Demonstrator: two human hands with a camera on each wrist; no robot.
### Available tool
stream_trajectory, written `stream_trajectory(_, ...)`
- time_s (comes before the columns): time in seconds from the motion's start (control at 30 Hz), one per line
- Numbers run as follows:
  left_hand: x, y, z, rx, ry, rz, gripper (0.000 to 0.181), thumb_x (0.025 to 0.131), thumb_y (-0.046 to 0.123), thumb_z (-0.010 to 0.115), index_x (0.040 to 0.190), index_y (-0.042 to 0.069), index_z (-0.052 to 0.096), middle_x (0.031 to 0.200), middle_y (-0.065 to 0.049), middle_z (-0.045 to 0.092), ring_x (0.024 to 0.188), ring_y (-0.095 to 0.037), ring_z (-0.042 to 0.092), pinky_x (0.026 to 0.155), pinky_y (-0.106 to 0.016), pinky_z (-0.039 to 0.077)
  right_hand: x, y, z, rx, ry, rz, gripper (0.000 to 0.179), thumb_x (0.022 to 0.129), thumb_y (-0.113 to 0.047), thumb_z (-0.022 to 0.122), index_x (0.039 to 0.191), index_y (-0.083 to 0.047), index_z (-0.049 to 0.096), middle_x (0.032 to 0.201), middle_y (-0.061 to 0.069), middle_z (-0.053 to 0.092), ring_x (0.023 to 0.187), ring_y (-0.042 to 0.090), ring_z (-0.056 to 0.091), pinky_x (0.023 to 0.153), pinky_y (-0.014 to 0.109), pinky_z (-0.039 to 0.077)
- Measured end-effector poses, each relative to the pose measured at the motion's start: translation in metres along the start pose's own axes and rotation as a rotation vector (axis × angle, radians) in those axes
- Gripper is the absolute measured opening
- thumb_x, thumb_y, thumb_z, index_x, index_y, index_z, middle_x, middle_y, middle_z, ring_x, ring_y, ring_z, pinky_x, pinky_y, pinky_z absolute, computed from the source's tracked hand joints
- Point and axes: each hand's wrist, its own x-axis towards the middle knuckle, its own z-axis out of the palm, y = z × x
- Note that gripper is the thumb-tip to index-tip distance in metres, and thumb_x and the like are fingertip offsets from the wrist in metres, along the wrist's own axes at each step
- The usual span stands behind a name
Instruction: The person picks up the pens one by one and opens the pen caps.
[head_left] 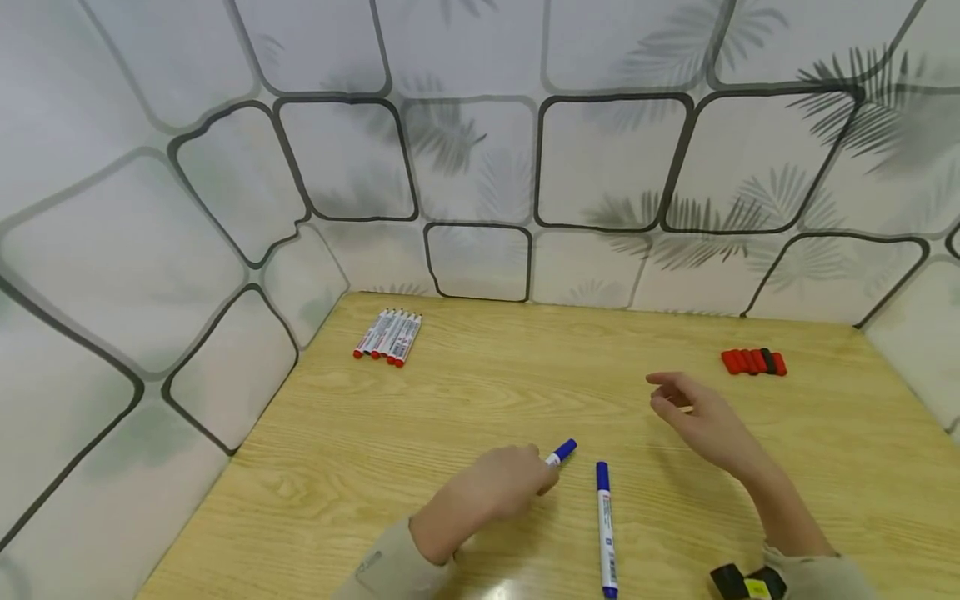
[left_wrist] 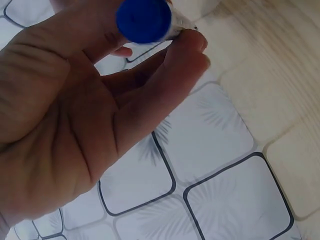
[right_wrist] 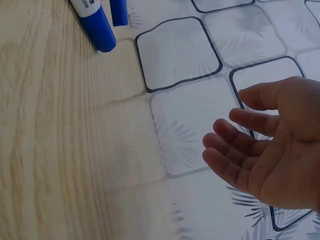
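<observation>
My left hand pinches a marker with a blue cap and a white barrel, most of it hidden by the fingers in the head view. In the left wrist view, the marker's blue end shows between thumb and fingers. Just right of that hand, a second blue marker lies lengthwise on the wooden table. Above the table on the right, my right hand holds nothing. Its fingers are loosely bent, palm showing in the right wrist view.
A row of white markers with mostly red ends lies at the back left. Small red pieces and a black one, like marker caps, line up at the back right. A patterned wall covering borders the table.
</observation>
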Motion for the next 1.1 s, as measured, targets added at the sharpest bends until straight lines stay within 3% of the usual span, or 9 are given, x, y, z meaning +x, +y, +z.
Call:
stream_trajectory(0.13,-0.002,-0.007,-0.007,-0.074,0.017,-0.003,0.015,0.096,0.007,0.064,0.1,0.021,0.066,0.092,0.002,0.059,0.073,-0.007,0.05,0.059,-0.02,0.044,-0.004,-0.015,0.01,0.022,-0.063,-0.078,0.038,0.103,-0.021,0.055,0.138,-0.006,0.053,0.12,0.013,0.063,0.103,0.025,0.061,0.079,0.031,0.053)
stream_trajectory(0.3,-0.004,-0.01,-0.014,-0.09,0.089,0.056,0.013,0.099,0.009,0.059,0.106,0.019,0.062,0.092,0.003,0.057,0.072,-0.006,0.049,0.06,-0.019,0.043,-0.011,-0.033,0.022,0.05,-0.209,-0.21,0.042,0.103,-0.024,0.055,0.144,-0.012,0.05,0.132,0.011,0.056,0.102,0.02,0.059,0.073,0.028,0.053)
stream_trajectory(0.47,-0.007,-0.012,-0.019,-0.018,0.199,0.129,0.022,0.095,0.006,0.065,0.111,0.019,0.059,0.096,0.004,0.06,0.076,-0.007,0.05,0.06,-0.016,0.042,-0.012,-0.047,0.028,-0.017,-0.304,-0.267,0.031,0.105,-0.021,0.052,0.132,-0.011,0.061,0.12,0.005,0.064,0.096,0.011,0.061,0.073,0.028,0.053)
stream_trajectory(0.57,-0.011,-0.014,-0.021,0.004,0.223,0.142,0.031,0.092,0.002,0.068,0.116,0.02,0.057,0.099,0.004,0.061,0.079,-0.008,0.051,0.061,-0.017,0.042,-0.012,-0.054,0.032,-0.059,-0.324,-0.263,0.025,0.104,-0.018,0.053,0.124,-0.01,0.066,0.111,0.001,0.069,0.09,0.006,0.062,0.073,0.027,0.053)
stream_trajectory(0.7,-0.017,-0.018,-0.019,0.046,0.265,0.127,0.04,0.09,0.001,0.07,0.122,0.021,0.055,0.101,0.004,0.063,0.083,-0.01,0.055,0.063,-0.018,0.045,-0.014,-0.059,0.041,-0.156,-0.307,-0.278,0.028,0.102,-0.014,0.056,0.128,-0.005,0.063,0.113,0.002,0.069,0.097,0.011,0.064,0.079,0.032,0.055)
stream_trajectory(0.93,-0.012,-0.018,-0.018,0.222,0.501,0.11,0.038,0.089,0.01,0.075,0.121,0.02,0.058,0.107,0.002,0.064,0.095,-0.015,0.06,0.073,-0.025,0.052,-0.018,-0.067,0.047,-0.365,-0.125,-0.294,0.025,0.099,-0.004,0.057,0.124,-0.004,0.06,0.111,0.008,0.068,0.096,0.021,0.067,0.075,0.035,0.056)
stream_trajectory(1.1,-0.007,-0.015,-0.016,0.242,0.603,0.13,0.028,0.09,0.011,0.073,0.115,0.019,0.062,0.11,0.0,0.065,0.092,-0.013,0.063,0.065,-0.02,0.051,-0.021,-0.069,0.045,-0.385,-0.1,-0.245,0.022,0.097,-0.002,0.059,0.118,-0.006,0.062,0.11,0.007,0.068,0.093,0.019,0.067,0.074,0.034,0.056)
